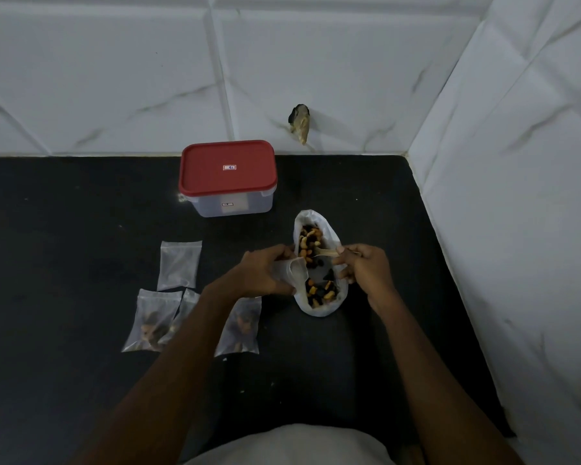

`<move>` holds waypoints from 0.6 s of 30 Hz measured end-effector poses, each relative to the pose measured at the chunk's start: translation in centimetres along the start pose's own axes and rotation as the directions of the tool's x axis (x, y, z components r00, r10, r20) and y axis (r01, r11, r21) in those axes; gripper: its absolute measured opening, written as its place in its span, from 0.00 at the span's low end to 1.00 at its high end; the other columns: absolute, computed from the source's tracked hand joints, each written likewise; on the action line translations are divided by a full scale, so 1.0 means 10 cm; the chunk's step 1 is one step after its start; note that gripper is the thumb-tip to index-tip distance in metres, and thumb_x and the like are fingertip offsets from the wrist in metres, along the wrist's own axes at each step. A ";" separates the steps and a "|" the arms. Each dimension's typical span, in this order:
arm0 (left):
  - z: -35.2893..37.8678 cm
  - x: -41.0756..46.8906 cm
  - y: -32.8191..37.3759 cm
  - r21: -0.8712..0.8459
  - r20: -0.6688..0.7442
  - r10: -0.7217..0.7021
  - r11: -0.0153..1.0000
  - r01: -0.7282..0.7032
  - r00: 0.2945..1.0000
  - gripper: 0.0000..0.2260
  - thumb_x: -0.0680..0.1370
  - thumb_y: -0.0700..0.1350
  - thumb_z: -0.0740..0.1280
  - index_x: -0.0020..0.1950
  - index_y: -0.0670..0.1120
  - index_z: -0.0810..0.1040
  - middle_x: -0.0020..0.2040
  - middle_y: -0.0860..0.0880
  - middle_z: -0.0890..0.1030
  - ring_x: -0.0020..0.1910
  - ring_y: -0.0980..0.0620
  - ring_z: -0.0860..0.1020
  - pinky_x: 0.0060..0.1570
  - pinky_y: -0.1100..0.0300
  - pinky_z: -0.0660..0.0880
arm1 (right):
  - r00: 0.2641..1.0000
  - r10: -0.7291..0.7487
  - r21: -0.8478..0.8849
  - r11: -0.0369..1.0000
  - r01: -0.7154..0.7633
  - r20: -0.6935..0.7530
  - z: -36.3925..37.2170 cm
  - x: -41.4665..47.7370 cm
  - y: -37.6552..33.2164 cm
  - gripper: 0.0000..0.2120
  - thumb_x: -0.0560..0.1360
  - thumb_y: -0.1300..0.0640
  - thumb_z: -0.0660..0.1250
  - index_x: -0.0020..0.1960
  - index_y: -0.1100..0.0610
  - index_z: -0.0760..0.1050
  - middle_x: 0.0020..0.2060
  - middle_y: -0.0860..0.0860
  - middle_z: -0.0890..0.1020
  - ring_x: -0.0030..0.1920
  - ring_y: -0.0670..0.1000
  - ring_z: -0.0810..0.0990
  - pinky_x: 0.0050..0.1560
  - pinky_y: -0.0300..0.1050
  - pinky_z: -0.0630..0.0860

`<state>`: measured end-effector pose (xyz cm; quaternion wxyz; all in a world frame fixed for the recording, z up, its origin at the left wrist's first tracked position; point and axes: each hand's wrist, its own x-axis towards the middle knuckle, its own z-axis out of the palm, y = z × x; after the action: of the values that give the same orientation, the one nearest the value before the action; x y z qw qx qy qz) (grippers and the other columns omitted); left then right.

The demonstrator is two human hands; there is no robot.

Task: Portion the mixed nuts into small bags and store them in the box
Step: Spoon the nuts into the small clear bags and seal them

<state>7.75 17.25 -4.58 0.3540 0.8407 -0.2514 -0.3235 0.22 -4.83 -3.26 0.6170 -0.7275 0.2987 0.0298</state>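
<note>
Head view shows the left hand (265, 273) pinching a small bag (291, 271) open beside the mixed nuts (311, 243) on the tabletop (81, 213), so the right hand (363, 268), gripping a spoon (326, 252), can fill it, lidded box (228, 177) waiting behind.

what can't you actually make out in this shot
- Head view: the middle filled bag is mostly hidden by the left forearm, so its fill is unclear.
- The spoon handle is covered by the right hand.
- The small bag in the left hand: the dim light hides whether any nuts are inside.
- The box contents: frosted walls and the red lid block the view.
- The lid sticker is too small to read.
</note>
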 end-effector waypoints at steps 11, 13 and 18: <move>0.04 -0.04 -0.07 0.020 -0.123 0.007 1.000 -0.005 0.992 0.29 0.64 0.60 0.75 0.61 0.59 0.70 0.60 0.57 0.74 0.63 0.55 0.72 0.69 0.41 0.63 | 0.993 0.117 0.234 0.966 -0.111 -0.014 -0.14 -0.08 0.14 0.07 0.77 0.58 0.69 0.50 0.61 0.81 0.39 0.54 0.86 0.34 0.48 0.82 0.35 0.41 0.75; 0.06 -0.05 -0.06 0.047 -0.176 0.016 0.999 -0.008 0.984 0.25 0.68 0.55 0.77 0.60 0.58 0.69 0.60 0.57 0.73 0.62 0.56 0.71 0.70 0.43 0.60 | 0.993 0.121 0.259 0.959 -0.113 -0.015 -0.16 -0.11 0.14 0.07 0.77 0.58 0.69 0.51 0.61 0.81 0.39 0.54 0.86 0.34 0.48 0.82 0.36 0.41 0.76; 0.11 -0.07 -0.01 0.120 -0.263 -0.001 0.992 0.033 0.965 0.24 0.69 0.57 0.76 0.59 0.60 0.67 0.57 0.60 0.70 0.58 0.59 0.70 0.65 0.50 0.59 | 0.995 0.101 0.261 0.961 -0.095 -0.011 -0.21 -0.22 0.08 0.07 0.78 0.58 0.68 0.52 0.60 0.81 0.41 0.55 0.86 0.36 0.49 0.83 0.40 0.43 0.77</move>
<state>6.50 17.32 -5.01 0.3289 0.8984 -0.2146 -0.1964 -2.66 -5.96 -2.51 0.7012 -0.6248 0.3432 0.0121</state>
